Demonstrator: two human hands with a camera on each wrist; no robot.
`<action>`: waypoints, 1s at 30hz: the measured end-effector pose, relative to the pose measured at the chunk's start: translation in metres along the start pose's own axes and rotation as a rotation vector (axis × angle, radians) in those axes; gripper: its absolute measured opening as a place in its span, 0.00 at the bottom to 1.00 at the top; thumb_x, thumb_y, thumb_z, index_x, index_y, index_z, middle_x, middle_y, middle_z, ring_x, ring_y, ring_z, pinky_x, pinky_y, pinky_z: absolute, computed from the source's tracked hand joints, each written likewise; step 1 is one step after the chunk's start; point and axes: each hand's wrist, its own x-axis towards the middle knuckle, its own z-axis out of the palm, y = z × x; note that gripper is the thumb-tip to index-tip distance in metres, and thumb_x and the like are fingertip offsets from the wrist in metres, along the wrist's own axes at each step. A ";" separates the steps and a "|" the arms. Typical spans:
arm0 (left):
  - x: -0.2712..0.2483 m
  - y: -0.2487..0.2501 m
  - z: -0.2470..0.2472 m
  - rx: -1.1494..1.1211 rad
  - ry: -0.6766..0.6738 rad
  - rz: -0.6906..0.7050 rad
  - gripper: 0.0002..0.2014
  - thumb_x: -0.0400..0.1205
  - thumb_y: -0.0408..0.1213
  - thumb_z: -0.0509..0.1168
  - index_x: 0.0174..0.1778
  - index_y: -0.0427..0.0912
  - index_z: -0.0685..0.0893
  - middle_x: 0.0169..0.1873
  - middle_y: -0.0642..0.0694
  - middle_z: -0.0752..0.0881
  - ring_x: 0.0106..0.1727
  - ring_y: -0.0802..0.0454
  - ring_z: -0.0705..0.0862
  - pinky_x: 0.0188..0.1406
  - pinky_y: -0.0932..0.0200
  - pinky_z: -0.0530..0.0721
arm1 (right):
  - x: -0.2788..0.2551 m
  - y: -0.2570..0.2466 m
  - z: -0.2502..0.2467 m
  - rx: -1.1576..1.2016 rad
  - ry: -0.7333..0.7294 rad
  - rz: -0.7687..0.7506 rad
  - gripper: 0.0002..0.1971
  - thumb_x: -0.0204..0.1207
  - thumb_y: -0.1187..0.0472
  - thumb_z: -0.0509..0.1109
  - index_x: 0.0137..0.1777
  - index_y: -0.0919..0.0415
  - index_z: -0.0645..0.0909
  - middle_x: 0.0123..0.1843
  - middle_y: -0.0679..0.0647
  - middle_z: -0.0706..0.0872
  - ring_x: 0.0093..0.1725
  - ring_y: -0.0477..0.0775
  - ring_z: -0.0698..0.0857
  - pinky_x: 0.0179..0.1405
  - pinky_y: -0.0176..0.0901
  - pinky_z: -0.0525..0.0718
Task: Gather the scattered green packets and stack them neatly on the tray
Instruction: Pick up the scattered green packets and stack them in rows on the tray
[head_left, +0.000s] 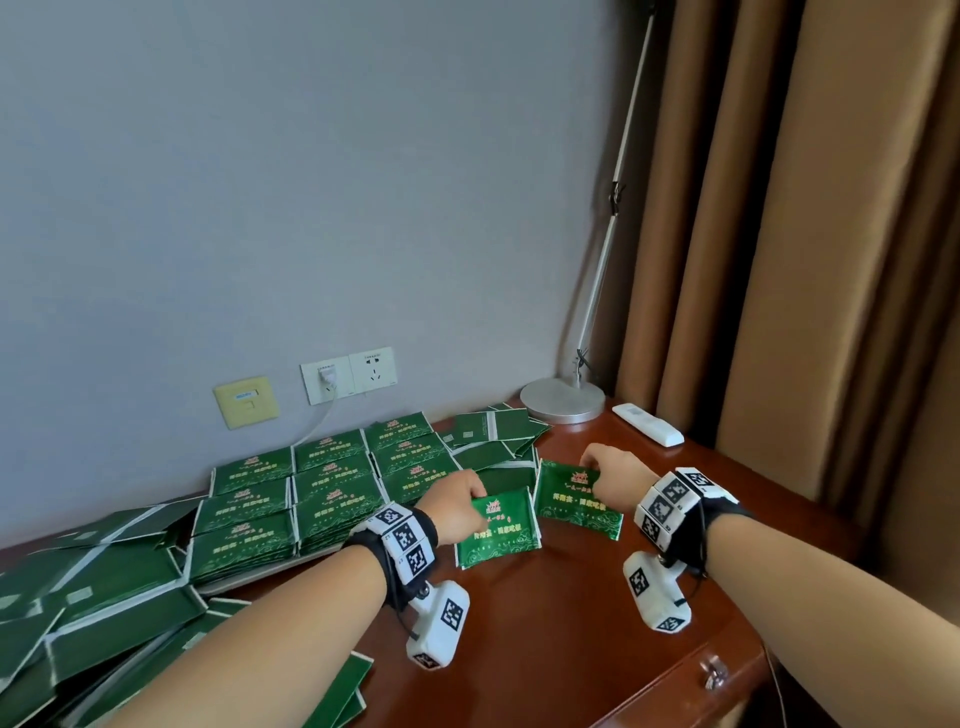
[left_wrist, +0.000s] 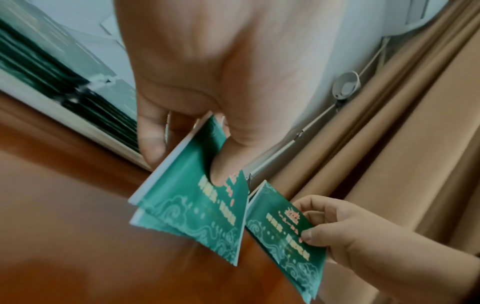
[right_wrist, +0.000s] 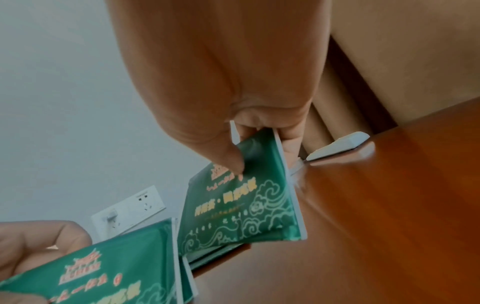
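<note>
Left wrist view showed the left hand (left_wrist: 207, 82) pinching a green packet (left_wrist: 197, 207) by its top edge, thumb on the printed face and fingers behind, with a second packet seemingly doubled up under it. Beside it, the right hand (head_left: 613, 470) pinched its own packet (head_left: 576, 501) the same way, thumb over the crest, the two packets hanging edge to edge above the wooden desk (head_left: 545, 623) without quite touching. To land these well, the person would likely do best to square each packet's white side seams against those already laid down, printed face up and text running the same way, and lower them flat rather than dropping them from the corner grip, since a foil sachet held by one edge tends to swing and slide. Out to the left lay the tray (head_left: 260, 571), its pale rim just showing under rows of stacked packets (head_left: 332, 483), and loose packets (head_left: 104, 613) spilled face down near the desk's left side, with more heaped toward the lamp base (head_left: 563, 397). Open desk lay in front of and between the hands, giving free room to swing left; the remote (head_left: 647, 423) and curtain (head_left: 805, 260) stood well clear on the right.
</note>
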 end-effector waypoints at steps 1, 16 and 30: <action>-0.003 -0.006 -0.005 -0.033 0.027 -0.011 0.17 0.77 0.32 0.74 0.59 0.44 0.79 0.63 0.44 0.81 0.54 0.50 0.80 0.50 0.56 0.79 | 0.001 -0.008 0.001 0.013 0.011 -0.016 0.20 0.74 0.73 0.61 0.60 0.52 0.77 0.61 0.53 0.83 0.52 0.52 0.84 0.42 0.40 0.86; -0.059 -0.124 -0.097 -0.334 0.306 -0.279 0.21 0.76 0.25 0.72 0.64 0.42 0.80 0.50 0.53 0.78 0.40 0.52 0.82 0.33 0.59 0.82 | 0.034 -0.161 0.052 0.217 0.026 -0.326 0.26 0.70 0.76 0.64 0.62 0.49 0.84 0.56 0.53 0.87 0.42 0.51 0.85 0.39 0.40 0.85; -0.098 -0.254 -0.168 -0.458 0.495 -0.501 0.18 0.75 0.25 0.76 0.59 0.41 0.83 0.59 0.43 0.83 0.44 0.52 0.82 0.49 0.54 0.83 | 0.091 -0.295 0.113 0.474 -0.095 -0.432 0.18 0.73 0.75 0.72 0.61 0.60 0.83 0.53 0.60 0.87 0.41 0.58 0.89 0.44 0.52 0.90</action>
